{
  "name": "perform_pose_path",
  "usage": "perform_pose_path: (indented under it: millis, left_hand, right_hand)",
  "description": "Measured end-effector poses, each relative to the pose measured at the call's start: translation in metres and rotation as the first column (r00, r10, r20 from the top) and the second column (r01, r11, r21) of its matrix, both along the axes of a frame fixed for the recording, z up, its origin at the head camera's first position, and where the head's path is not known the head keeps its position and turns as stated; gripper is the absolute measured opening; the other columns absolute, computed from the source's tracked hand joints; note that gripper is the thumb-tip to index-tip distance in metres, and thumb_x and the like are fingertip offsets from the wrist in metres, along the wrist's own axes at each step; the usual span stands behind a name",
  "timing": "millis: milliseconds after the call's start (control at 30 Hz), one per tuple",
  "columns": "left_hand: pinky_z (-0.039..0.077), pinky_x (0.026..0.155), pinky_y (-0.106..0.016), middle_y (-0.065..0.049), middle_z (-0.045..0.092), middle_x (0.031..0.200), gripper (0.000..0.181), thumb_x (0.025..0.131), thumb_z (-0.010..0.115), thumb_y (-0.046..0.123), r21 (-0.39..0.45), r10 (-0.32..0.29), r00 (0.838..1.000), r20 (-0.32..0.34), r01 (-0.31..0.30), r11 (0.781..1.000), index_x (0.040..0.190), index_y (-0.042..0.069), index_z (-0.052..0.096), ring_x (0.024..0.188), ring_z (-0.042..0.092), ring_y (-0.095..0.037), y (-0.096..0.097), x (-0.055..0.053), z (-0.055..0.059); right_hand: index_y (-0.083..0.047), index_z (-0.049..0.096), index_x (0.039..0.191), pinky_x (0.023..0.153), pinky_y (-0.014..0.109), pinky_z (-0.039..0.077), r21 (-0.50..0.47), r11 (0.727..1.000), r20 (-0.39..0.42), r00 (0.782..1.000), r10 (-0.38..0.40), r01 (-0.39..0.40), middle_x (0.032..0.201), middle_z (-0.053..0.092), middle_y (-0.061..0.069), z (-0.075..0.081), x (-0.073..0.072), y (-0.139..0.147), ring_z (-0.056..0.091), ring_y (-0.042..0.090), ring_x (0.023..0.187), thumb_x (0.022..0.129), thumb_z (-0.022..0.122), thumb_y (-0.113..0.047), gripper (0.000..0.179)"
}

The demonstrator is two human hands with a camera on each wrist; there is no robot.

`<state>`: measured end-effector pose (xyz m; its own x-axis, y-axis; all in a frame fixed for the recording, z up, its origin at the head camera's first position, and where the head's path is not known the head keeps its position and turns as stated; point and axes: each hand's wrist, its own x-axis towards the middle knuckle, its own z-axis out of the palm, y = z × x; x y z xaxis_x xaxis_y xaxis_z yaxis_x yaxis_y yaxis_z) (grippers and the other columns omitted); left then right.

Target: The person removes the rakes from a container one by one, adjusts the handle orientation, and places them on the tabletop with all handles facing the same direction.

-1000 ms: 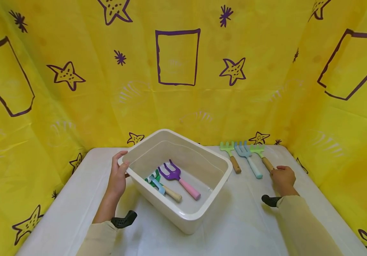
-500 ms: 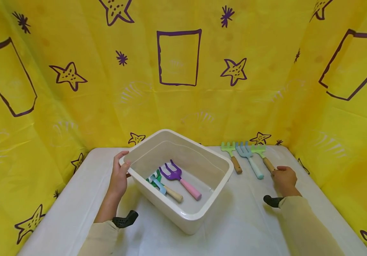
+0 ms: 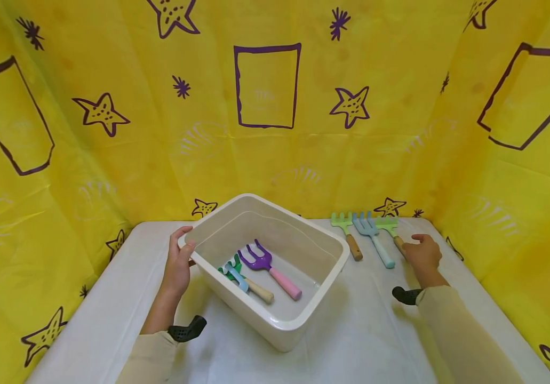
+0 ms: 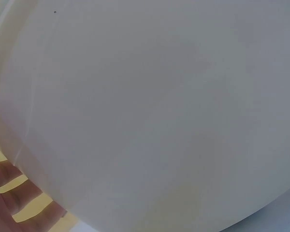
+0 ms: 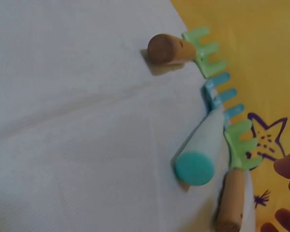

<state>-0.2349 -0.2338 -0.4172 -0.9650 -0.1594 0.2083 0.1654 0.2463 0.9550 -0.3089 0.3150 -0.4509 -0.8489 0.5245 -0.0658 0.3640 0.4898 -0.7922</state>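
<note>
My left hand (image 3: pixel 178 261) grips the left corner of a cream plastic bin (image 3: pixel 299 213), thumb over the rim and fingers outside. In the left wrist view the bin's pale wall (image 4: pixel 150 96) fills most of the picture. Inside lie a purple hand fork (image 3: pixel 275 272) with a pink handle, a green rake (image 3: pixel 257 290) with a wooden handle, and a light-blue piece (image 3: pixel 237 278) across it. My right hand (image 3: pixel 424 255) hovers beside the rightmost light-green hand rake (image 5: pixel 232 198), its fingertips (image 5: pixel 289 166) apart from the wooden handle.
Left of that rake lie a blue hand fork (image 3: pixel 377 245) with a pale handle and another light-green rake (image 3: pixel 351 242) with a wooden handle. All three rest near the back edge of the white-covered table (image 3: pixel 366 336). Yellow patterned cloth (image 3: pixel 275 160) walls the back and sides.
My right hand has let go of the rightmost rake's handle and shifted slightly up and away from it. The rake, the bin and my left hand stay in place.
</note>
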Motion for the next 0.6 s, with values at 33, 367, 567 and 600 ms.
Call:
perform_pose_path:
  millis: [33, 367, 567, 600]
  left_hand:
    - [0.034, 0.101, -0.059, -0.006, 0.033, 0.147, 0.047, 0.102, 0.038, 0.037, 0.001, -0.002, 1.000, -0.004, 0.002, 1.000, 0.146, 0.024, 0.025, 0.126, 0.040, -0.033, 0.000, 0.000, 0.000]
    - [0.034, 0.102, -0.056, -0.007, 0.029, 0.150, 0.049, 0.102, 0.037, 0.032, 0.022, -0.022, 1.000, 0.013, 0.021, 1.000, 0.148, 0.024, 0.022, 0.128, 0.039, -0.033, -0.001, 0.000, 0.001]
    - [0.034, 0.102, -0.056, -0.005, 0.028, 0.151, 0.048, 0.102, 0.037, 0.031, 0.020, -0.020, 0.999, 0.027, 0.020, 1.000, 0.147, 0.025, 0.022, 0.128, 0.038, -0.033, -0.002, -0.002, -0.001]
    - [0.034, 0.102, -0.056, -0.006, 0.028, 0.151, 0.048, 0.102, 0.037, 0.031, 0.021, -0.021, 0.999, 0.026, 0.020, 1.000, 0.147, 0.024, 0.022, 0.128, 0.038, -0.033, -0.002, -0.002, -0.001]
  right_hand:
    - [0.004, 0.044, 0.137, 0.100, 0.056, 0.031, 0.002, 1.000, -0.018, 1.000, 0.009, -0.009, 0.140, 0.038, 0.032, 0.003, -0.001, -0.002, 0.032, 0.049, 0.126, 0.092, 0.056, -0.018, 0.051]
    - [0.004, 0.041, 0.140, 0.101, 0.056, 0.034, -0.015, 0.989, -0.156, 0.977, 0.145, -0.149, 0.145, 0.034, 0.029, 0.041, -0.002, -0.017, 0.035, 0.047, 0.128, 0.096, 0.055, -0.021, 0.053]
    - [0.001, 0.039, 0.142, 0.099, 0.055, 0.037, -0.029, 0.972, -0.205, 0.953, 0.221, -0.232, 0.147, 0.032, 0.026, 0.065, -0.008, -0.026, 0.037, 0.046, 0.127, 0.098, 0.056, -0.026, 0.055]
    - [0.001, 0.039, 0.141, 0.099, 0.054, 0.038, -0.025, 0.970, -0.209, 0.950, 0.233, -0.243, 0.147, 0.033, 0.026, 0.069, -0.009, -0.028, 0.038, 0.045, 0.126, 0.098, 0.056, -0.027, 0.055]
